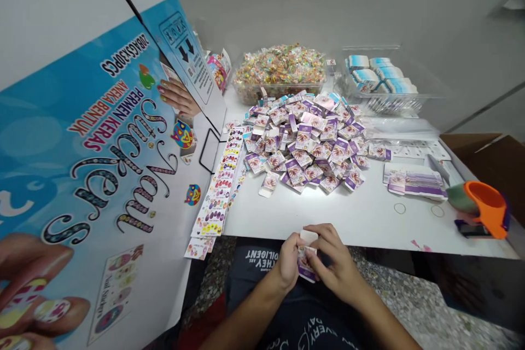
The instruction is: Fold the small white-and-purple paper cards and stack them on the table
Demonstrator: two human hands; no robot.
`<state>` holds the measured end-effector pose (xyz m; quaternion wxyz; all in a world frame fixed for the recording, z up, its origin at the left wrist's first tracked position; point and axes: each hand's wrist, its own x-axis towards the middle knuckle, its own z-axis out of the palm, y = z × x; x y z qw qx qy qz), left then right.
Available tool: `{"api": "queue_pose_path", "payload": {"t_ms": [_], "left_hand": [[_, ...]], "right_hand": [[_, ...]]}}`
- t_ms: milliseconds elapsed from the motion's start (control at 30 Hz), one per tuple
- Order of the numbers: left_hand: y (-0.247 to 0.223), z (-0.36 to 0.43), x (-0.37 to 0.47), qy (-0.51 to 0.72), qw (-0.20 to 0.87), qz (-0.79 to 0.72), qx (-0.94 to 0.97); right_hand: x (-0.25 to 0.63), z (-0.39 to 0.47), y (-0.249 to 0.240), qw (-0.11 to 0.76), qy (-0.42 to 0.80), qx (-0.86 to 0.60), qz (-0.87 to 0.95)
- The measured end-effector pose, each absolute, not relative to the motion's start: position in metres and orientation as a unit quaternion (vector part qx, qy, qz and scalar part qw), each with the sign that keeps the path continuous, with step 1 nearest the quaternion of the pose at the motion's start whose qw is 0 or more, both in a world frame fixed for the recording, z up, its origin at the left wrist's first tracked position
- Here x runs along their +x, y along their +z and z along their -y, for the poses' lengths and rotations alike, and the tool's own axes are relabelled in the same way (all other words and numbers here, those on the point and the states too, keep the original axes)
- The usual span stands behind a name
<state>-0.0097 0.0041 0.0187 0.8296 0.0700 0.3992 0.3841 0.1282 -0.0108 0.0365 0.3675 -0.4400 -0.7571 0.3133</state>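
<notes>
Over my lap, just in front of the table's near edge, my left hand (289,262) grips a small purple-and-white carton (305,270) from its left side. My right hand (331,263) closes on the same carton from the right, fingers at its raised white top flap. What is inside the carton cannot be seen. Beyond my hands lies a big heap of similar small cartons (303,158), several with flaps up. Left of the heap are long strips of nail stickers (221,191). A stack of flattened purple cartons (416,181) rests to the right.
A large printed box (123,136) stands along the left. At the back are a clear tub of wrapped candies (241,90) and a clear tray (410,104) with blue-and-white stacks. An orange tape dispenser (488,205) and rubber bands (400,208) lie on the right of the white table (262,219).
</notes>
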Motion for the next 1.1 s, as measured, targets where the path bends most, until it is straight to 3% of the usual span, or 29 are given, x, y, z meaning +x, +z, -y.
{"api": "queue_pose_path", "payload": {"t_ms": [300,533,633,767,967,1100], "left_hand": [[0.031,-0.010,-0.009,0.406,0.813,-0.397,0.131],[0.019,-0.006,-0.008,0.384,0.791,-0.418,0.229],[0.019,-0.006,-0.008,0.373,0.758,-0.447,0.292],[0.018,-0.006,-0.010,0.373,0.750,-0.454,0.305],[0.011,-0.004,-0.021,0.379,0.785,-0.424,0.245],[0.011,-0.005,-0.022,0.408,0.792,-0.395,0.223]], "right_hand": [[0.125,0.007,0.027,0.452,0.228,-0.425,0.751],[0.122,0.007,0.033,0.409,0.541,-0.539,0.500],[0.118,0.009,0.032,0.419,0.599,-0.540,0.417],[0.117,0.011,0.028,0.441,0.553,-0.539,0.457],[0.120,0.015,0.023,0.461,0.312,-0.456,0.694],[0.125,0.002,0.034,0.386,0.439,-0.482,0.653]]}}
